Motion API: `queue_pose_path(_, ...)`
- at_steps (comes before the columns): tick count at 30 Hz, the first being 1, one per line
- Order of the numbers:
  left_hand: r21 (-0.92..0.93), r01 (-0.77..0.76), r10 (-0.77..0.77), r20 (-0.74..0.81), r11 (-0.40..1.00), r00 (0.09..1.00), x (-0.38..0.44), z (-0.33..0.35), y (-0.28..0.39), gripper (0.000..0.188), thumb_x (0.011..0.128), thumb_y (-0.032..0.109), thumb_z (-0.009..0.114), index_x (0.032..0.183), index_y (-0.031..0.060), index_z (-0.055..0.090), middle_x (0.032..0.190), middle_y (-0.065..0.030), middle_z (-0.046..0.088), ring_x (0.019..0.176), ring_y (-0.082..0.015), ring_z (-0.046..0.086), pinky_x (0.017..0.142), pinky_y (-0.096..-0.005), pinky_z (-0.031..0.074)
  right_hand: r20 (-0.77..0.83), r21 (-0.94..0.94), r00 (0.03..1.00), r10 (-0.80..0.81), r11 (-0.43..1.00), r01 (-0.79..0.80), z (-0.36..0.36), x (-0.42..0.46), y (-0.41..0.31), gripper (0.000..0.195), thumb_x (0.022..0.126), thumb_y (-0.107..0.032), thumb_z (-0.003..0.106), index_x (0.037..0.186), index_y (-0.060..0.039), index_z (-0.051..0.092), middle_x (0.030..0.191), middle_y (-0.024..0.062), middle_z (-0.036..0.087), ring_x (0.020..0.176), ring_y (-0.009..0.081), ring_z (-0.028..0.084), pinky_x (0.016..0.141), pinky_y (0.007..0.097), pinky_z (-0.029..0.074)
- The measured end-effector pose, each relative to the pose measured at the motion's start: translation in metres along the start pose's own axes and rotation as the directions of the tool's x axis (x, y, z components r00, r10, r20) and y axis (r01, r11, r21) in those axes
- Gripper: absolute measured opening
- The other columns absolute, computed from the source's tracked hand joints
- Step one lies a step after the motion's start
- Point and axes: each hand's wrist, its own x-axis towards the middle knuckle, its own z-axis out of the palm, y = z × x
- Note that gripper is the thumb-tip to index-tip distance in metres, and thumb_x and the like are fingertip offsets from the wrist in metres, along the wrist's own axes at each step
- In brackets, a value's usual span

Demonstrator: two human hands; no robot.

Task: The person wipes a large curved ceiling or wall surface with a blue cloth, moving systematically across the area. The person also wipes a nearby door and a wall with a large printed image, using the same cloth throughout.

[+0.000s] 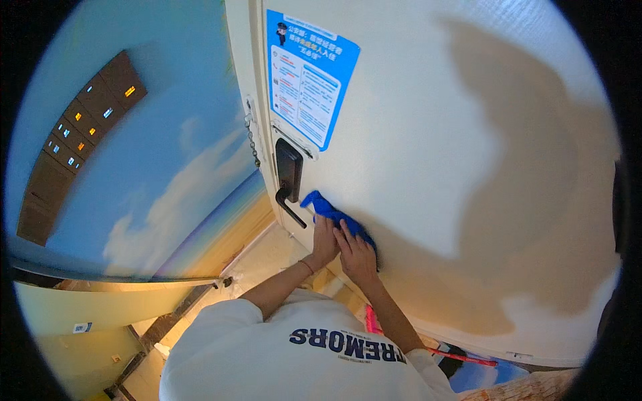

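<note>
A bunched blue cloth (346, 220) is against the white door (411, 165), to the right of the lever handle and slightly below the lock plate. My left hand (327, 239) grips the cloth's lower edge, wearing a thin red cord at the wrist. Beside it, my right hand (357, 253) lies over the cloth with fingers extended, touching the left hand. Part of the cloth is hidden behind my fingers. Just left of the hands, the black door handle (291, 208) slants down from a black lock plate (289, 168).
Above the lock, a blue printed notice (311, 80) is stuck on the door. A door chain (252, 140) hangs by the frame. On the left is a wall painted with sky and beach (165, 165), bearing a dark switch panel (85, 125). Low right lies a red stick (466, 357).
</note>
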Motion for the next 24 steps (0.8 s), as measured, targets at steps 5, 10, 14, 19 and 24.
queue_pose_path(5,0.249,-0.262,0.334,-0.317,0.932,0.887,0.094,-0.037,0.015,0.057,0.086,0.034,0.052,0.124,-0.0062,0.04,0.136,-0.0365,0.028,0.131,-0.0606,0.011,0.104,-0.0722,0.007,-0.307,0.063,0.95,-0.056,0.995,0.079,-0.031,0.067,-0.015,0.054,0.074,-0.004,0.057,0.128,-0.0033,0.053,0.139,0.0177,0.046,0.089,0.0334,0.058,0.078,0.0396,0.048)
queue_pose_path(10,0.177,-0.239,0.293,-0.422,0.955,0.858,0.134,-0.07,0.009,0.063,0.087,0.021,0.051,0.137,-0.0079,0.025,0.149,-0.0324,0.012,0.138,-0.0533,0.007,0.112,-0.0585,0.011,-0.355,0.05,0.916,-0.186,0.975,0.217,-0.034,0.132,-0.026,0.048,0.076,-0.004,0.056,0.123,0.0019,0.055,0.138,0.0193,0.047,0.089,0.0315,0.058,0.074,0.0378,0.05)
queue_pose_path(14,0.016,0.107,-0.085,-0.499,0.994,0.863,0.101,-0.045,-0.044,0.072,0.093,0.025,0.049,0.144,-0.0074,0.011,0.15,-0.0328,0.008,0.139,-0.0471,0.011,0.116,-0.0437,0.012,-0.236,0.1,0.943,-0.234,0.96,0.263,-0.016,0.143,-0.029,0.048,0.079,-0.004,0.055,0.126,-0.0001,0.053,0.136,0.0175,0.049,0.096,0.0337,0.059,0.085,0.0391,0.05)
queue_pose_path(19,0.38,0.354,-0.308,-0.178,0.854,0.934,0.032,-0.021,-0.062,0.056,0.092,0.027,0.046,0.13,-0.0134,0.039,0.14,-0.0383,0.026,0.128,-0.0535,0.028,0.11,-0.0476,0.024,-0.046,0.185,0.978,-0.205,0.96,0.21,0.018,0.115,-0.025,0.053,0.081,-0.005,0.053,0.134,-0.006,0.047,0.141,0.0161,0.044,0.104,0.0332,0.057,0.094,0.0395,0.046)
queue_pose_path(24,0.384,0.266,-0.257,-0.074,0.884,0.964,0.021,-0.009,-0.033,0.057,0.089,0.027,0.05,0.13,-0.0109,0.037,0.138,-0.0343,0.032,0.125,-0.0509,0.033,0.109,-0.049,0.026,0.031,0.183,0.993,-0.112,0.978,0.104,0.027,0.065,-0.01,0.059,0.075,-0.001,0.059,0.133,-0.0049,0.046,0.144,0.0149,0.04,0.107,0.0377,0.055,0.095,0.0435,0.044)
